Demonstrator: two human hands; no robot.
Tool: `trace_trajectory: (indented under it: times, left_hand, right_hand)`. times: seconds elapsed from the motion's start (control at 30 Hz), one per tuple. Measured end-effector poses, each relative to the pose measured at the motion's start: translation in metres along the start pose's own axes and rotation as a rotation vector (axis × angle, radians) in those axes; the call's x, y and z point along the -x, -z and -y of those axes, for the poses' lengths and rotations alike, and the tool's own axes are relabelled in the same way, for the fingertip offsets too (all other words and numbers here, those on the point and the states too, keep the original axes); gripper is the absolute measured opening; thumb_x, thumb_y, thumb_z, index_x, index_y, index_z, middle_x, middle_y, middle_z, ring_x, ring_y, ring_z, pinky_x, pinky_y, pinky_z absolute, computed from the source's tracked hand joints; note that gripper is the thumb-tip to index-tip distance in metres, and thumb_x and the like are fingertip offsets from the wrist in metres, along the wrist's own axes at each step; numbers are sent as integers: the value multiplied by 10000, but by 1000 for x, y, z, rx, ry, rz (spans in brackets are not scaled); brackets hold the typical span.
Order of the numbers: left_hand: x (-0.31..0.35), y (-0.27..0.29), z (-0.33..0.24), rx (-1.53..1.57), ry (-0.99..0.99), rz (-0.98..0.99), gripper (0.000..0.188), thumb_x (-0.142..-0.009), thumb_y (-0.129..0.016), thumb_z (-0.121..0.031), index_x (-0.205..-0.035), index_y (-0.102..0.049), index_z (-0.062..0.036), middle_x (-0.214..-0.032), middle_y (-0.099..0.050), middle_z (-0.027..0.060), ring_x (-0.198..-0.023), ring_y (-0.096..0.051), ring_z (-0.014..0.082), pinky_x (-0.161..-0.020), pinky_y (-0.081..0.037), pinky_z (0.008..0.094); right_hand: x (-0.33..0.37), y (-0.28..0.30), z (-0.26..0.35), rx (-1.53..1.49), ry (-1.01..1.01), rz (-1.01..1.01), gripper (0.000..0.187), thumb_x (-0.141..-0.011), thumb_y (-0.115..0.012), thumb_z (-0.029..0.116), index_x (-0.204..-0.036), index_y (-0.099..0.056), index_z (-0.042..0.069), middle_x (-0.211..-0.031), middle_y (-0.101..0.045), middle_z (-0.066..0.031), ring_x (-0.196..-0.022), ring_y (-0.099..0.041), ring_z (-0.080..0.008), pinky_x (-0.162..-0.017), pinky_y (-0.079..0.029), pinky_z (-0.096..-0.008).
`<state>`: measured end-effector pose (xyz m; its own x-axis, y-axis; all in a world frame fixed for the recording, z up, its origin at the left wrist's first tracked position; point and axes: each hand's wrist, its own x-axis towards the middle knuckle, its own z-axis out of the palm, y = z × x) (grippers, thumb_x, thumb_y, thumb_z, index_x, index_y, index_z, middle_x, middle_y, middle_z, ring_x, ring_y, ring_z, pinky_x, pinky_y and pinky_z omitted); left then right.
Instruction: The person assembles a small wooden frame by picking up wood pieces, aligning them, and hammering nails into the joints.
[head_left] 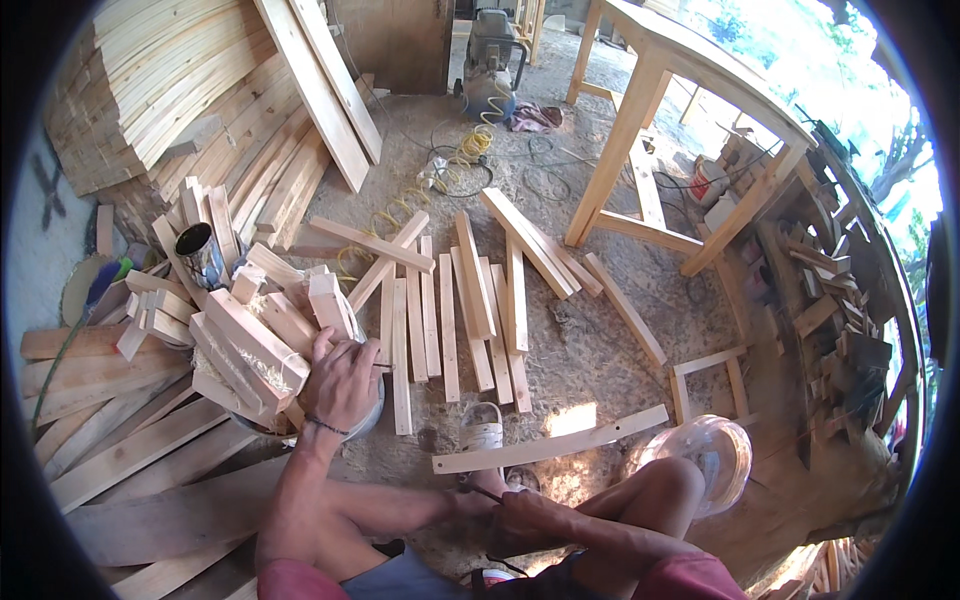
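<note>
My left hand (342, 385) is at the heap of short wooden blocks on the left, fingers curled against the lower end of one upright block (330, 305). A thin dark bit sticks out beside its thumb, too small to name. The hand hides part of a round pale container (368, 418) under the blocks. Between my bent legs my right hand (525, 512) is closed around a dark-handled tool (485, 491), its far end near my foot. Just beyond lies a long wooden slat (550, 446) with small dark spots near its ends, one end near my knee.
Several loose wooden sticks (445, 310) lie on the dusty floor ahead. Stacked planks (190, 80) fill the back left. A compressor (490, 75) with a yellow coiled hose (475, 145) stands behind. A wooden table frame (640, 130) rises at right, near a clear plastic tub (735, 460).
</note>
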<state>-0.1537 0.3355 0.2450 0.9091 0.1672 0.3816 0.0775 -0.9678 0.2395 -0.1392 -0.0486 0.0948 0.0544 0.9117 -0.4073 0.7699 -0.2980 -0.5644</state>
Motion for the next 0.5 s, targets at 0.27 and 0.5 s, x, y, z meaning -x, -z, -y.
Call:
trace_trajectory:
  times: [0.27, 0.5]
  left_hand:
    - [0, -12, -1, -22, -51, -3, 89, -946, -581, -160, -1012, -599, -104, -821, -683, 117, -922, -668, 293, -1038, -343, 517]
    - [12, 6, 13, -88, -226, -39, 203, -992, -530, -153, -1157, -619, -77, -1100, -686, 152, -1142, -616, 321, -1040, -386, 500]
  right_hand:
    - [18, -45, -8, -100, -121, -128, 367, -812, -666, 311, -1013, -621, 8, -781, -636, -178, -750, -674, -372, -655, -529, -496]
    - [31, -61, 40, -370, -302, -298, 263, -810, -701, 246, -984, -654, 55, -866, -696, -171, -810, -693, -351, -684, -536, -445]
